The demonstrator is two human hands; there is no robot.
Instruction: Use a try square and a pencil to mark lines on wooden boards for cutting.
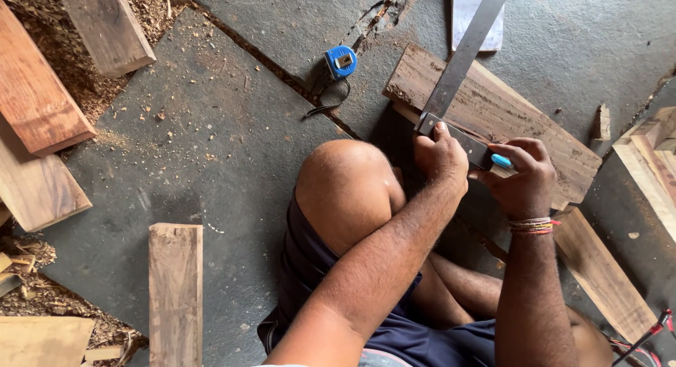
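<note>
While left hand [440, 156] fingers pin try square [461, 57], blade points up-right, right hand [524, 177] grips pen [501, 161].

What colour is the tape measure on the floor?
Blue, with a grey middle; the tape measure shows in the head view.

Blue tape measure [341, 61], loose planks [175, 291]

both hands [486, 166] close together, fingers curled
</note>
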